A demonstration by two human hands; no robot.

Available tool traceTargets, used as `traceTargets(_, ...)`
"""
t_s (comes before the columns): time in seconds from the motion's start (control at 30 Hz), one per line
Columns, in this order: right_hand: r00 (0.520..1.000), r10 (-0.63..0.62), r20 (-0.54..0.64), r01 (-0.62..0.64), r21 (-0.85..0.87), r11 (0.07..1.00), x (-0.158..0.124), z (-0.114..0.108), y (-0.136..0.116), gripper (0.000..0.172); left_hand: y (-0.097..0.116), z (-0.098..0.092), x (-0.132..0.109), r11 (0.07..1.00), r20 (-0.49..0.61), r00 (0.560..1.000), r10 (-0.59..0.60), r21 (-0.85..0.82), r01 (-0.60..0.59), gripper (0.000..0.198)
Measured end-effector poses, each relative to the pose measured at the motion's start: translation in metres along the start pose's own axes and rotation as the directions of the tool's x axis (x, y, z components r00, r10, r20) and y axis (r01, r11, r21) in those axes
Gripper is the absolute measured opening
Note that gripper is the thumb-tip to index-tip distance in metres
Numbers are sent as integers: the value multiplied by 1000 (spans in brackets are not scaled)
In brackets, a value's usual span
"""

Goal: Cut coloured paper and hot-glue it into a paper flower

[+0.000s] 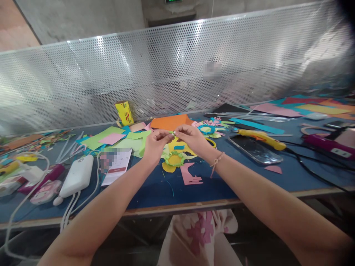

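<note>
Both forearms (111,210) reach over the table (149,192); left hand (154,145) and right hand (193,138) each pinch 1 green paper bit (173,133) above the yellow flower (173,159). Pulling apart could tear it.

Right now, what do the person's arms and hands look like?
Both arms are bare, no sleeves in view, and neither the left hand nor the right hand wears a glove. A tan string bracelet with a loose end circles the right wrist.
</note>
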State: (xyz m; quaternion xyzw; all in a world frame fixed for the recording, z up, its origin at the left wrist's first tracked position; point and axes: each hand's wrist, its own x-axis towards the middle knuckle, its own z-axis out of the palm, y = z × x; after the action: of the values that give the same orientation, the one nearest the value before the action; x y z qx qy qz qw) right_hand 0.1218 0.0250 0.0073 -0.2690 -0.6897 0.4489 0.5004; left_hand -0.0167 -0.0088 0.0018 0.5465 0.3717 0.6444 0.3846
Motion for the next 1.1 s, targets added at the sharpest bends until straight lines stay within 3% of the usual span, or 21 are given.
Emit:
traceTargets(0.17, 999, 34, 25, -37, 126, 991, 1, -2, 2, 18, -1, 0, 1, 997, 48, 998, -43, -68, 46, 17)
traceTargets(0.4, 999, 24, 48, -28, 81, 996, 3, -3, 5, 19, -2, 1, 4, 986, 69, 995, -72, -148, 82, 20)
traceTargets(0.57, 998, -53, 32, 53, 6, 999, 3, -3, 6, 19, -3, 0, 4, 996, 71, 997, -20, -89, 26, 23)
traceTargets(0.73, 998, -55, 30, 55, -1, 999, 3, -3, 6, 21, -4, -1, 4, 999, 56, 998, 30, 13, -30, 23)
traceTargets(0.97, 1000, -30, 6, 29, 70, 997, 2, 0, 7, 23, -1, 1, 2, 999, -10, 1000, -9, -48, 8, 18)
traceTargets(1.1, 1000, -12, 2, 12, 87, 996, 2, 1, 6, 24, 1, 2, 0, 998, 8, 1000, -18, -67, 18, 18)
